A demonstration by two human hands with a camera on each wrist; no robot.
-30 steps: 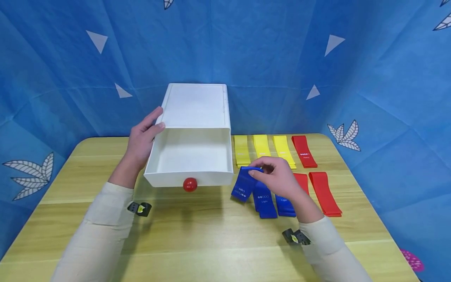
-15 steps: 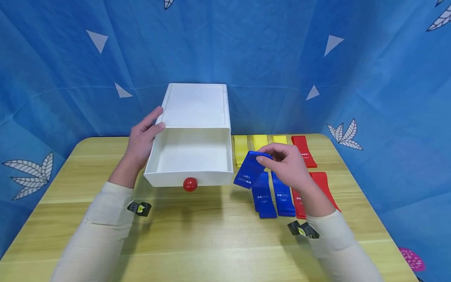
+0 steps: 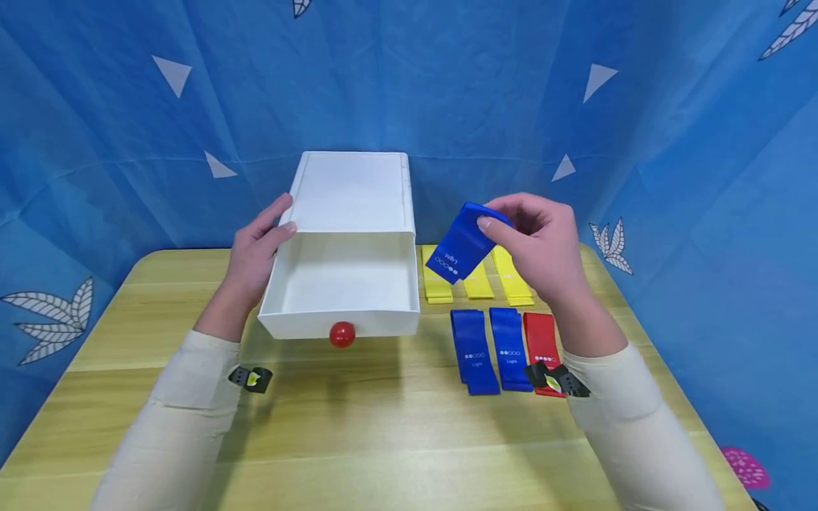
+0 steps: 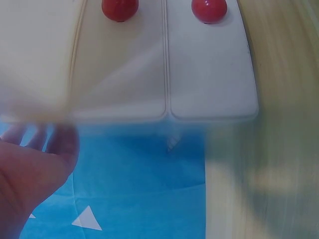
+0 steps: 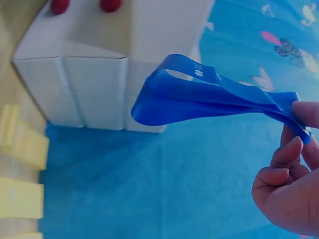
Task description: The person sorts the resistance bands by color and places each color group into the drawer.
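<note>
In the head view my right hand [image 3: 543, 241] pinches a folded blue resistance band [image 3: 469, 241], marked "Light", in the air above the yellow bands. Its looped end hangs free in the right wrist view, where the thumb and fingers [image 5: 286, 159] grip the other end. My left hand [image 3: 255, 255] rests against the left side of a white drawer cabinet [image 3: 354, 188], fingers nearly straight. The cabinet's top drawer [image 3: 339, 323], with a red knob [image 3: 342, 334], is pulled out and looks bare inside. Lower drawers [image 4: 214, 74] with red knobs show shut in the left wrist view.
Several folded bands lie on the wooden table [image 3: 358, 440] right of the cabinet: yellow bands [image 3: 437, 284] at the back, two blue bands [image 3: 474, 351] and a red band [image 3: 542, 337] in front. My right arm covers part of that area. A blue patterned cloth [image 3: 486, 85] hangs behind.
My right hand has lifted the blue band off the table's front row, up and slightly right, above the yellow bands. My left hand and the cabinet have stayed put.
</note>
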